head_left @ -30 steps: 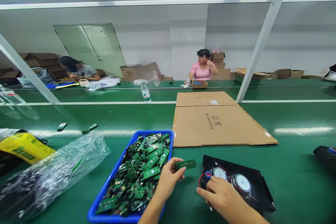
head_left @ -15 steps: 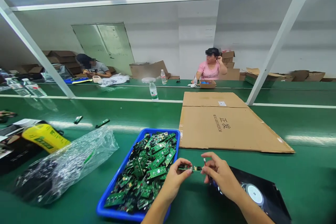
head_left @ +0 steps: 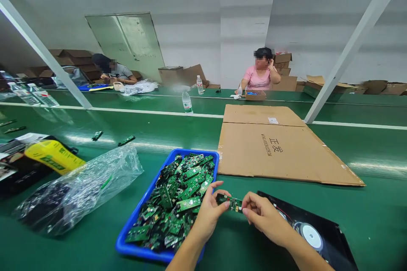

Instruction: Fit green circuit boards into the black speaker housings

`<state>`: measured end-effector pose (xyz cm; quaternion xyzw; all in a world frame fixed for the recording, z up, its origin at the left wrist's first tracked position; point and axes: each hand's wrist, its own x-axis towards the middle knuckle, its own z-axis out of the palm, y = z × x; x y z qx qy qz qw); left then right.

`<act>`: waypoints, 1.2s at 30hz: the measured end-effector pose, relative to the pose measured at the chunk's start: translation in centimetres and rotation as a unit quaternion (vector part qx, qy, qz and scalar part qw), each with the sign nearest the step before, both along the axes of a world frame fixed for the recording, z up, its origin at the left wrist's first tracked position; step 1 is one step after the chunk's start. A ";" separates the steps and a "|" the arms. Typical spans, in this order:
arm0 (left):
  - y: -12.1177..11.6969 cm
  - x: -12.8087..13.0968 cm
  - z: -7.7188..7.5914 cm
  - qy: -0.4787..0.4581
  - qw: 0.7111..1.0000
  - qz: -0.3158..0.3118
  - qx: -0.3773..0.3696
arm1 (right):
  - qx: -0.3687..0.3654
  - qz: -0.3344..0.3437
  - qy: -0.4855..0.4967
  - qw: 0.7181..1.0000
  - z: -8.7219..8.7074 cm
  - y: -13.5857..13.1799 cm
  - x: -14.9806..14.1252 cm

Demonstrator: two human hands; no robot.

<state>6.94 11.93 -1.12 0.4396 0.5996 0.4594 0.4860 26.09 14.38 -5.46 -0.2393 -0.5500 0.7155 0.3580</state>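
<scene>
My left hand (head_left: pixel 208 214) pinches one end of a small green circuit board (head_left: pixel 229 201), held in the air just right of the blue tray (head_left: pixel 136 249). My right hand (head_left: pixel 265 218) has its fingertips at the board's other end, pinching there; what they hold is too small to make out. Under my right hand lies a black panel (head_left: pixel 321 237) with a round white speaker and red wires. The blue tray is heaped with several green circuit boards (head_left: pixel 174 199).
A flattened cardboard box (head_left: pixel 276 146) lies beyond my hands on the green belt. A crumpled clear plastic bag (head_left: pixel 79 190) and a yellow pack (head_left: pixel 54 156) lie at the left. A water bottle (head_left: pixel 187 102) stands further back. Two other people sit at the far line.
My right hand left the speaker panel and came up to the circuit board in my left hand. The view has shifted a little to the left and down.
</scene>
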 end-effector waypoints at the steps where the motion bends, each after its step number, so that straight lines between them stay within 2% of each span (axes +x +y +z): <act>1: 0.0 0.1 0.1 -0.003 1.000 0.007 -0.008 | 0.019 -0.019 -0.012 1.000 -0.1 0.0 -0.1; 3: 0.0 0.3 0.3 0.011 1.000 0.006 -0.022 | 0.069 -0.071 -0.039 0.994 -0.5 -0.3 -0.5; 5: -0.2 0.6 0.5 0.064 0.998 0.004 -0.008 | 0.136 -0.132 -0.061 0.980 -1.0 -0.7 -1.1; 8: -1.0 1.2 0.5 0.177 0.983 0.010 0.042 | 0.252 -0.221 -0.074 0.939 -1.9 -1.3 -2.1; 10: -1.7 1.6 0.3 0.245 0.966 0.015 0.080 | 0.291 -0.265 -0.076 0.916 -2.2 -1.6 -2.7; 12: -2.4 2.0 -0.1 0.299 0.945 0.012 0.131 | 0.283 -0.292 -0.079 0.910 -2.2 -1.9 -3.0; 16: -3.1 2.6 -0.6 0.362 0.910 -0.011 0.203 | 0.224 -0.280 -0.068 0.931 -1.8 -2.1 -3.1; 26: -3.1 2.8 -0.6 0.363 0.905 -0.010 0.221 | 0.174 -0.232 -0.060 0.955 -1.1 -2.1 -2.7; 36: -3.2 2.5 -1.2 0.432 0.872 -0.045 0.226 | 0.152 -0.275 -0.078 0.946 -1.2 -2.2 -3.2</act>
